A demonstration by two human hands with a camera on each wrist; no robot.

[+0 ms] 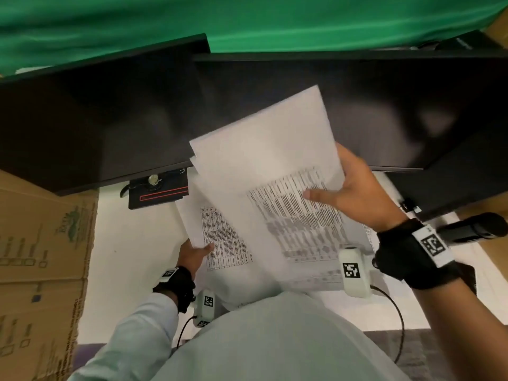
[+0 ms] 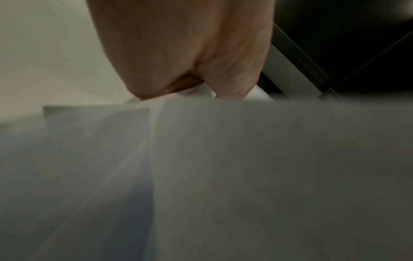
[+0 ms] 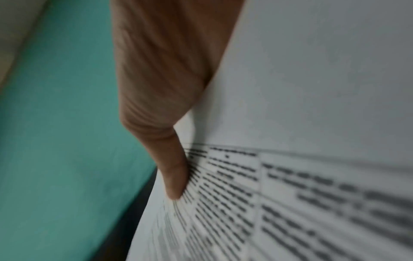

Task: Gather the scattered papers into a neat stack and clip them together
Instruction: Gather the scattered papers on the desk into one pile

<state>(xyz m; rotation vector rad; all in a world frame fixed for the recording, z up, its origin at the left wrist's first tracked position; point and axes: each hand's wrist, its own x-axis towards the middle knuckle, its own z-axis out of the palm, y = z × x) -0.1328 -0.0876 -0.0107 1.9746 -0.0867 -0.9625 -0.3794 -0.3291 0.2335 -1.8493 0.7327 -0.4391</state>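
Observation:
Several white printed sheets (image 1: 264, 171) are lifted in front of my chest, fanned out of line over the white desk (image 1: 129, 243). My right hand (image 1: 354, 188) grips the top sheet's right edge, thumb lying across the printed table (image 3: 290, 194). My left hand (image 1: 195, 251) pinches the lower left sheet (image 1: 220, 237) at its left edge, thumb on top. In the left wrist view the left hand (image 2: 190, 70) meets the blurred paper edges (image 2: 223, 159). No clip shows in any view.
Two dark monitors (image 1: 110, 119) stand close behind the papers, with a monitor base (image 1: 156, 193) under them. A cardboard box (image 1: 41, 257) stands at the left. A black stapler-like object (image 1: 472, 229) lies at the right desk edge. Green cloth (image 1: 247, 17) hangs behind.

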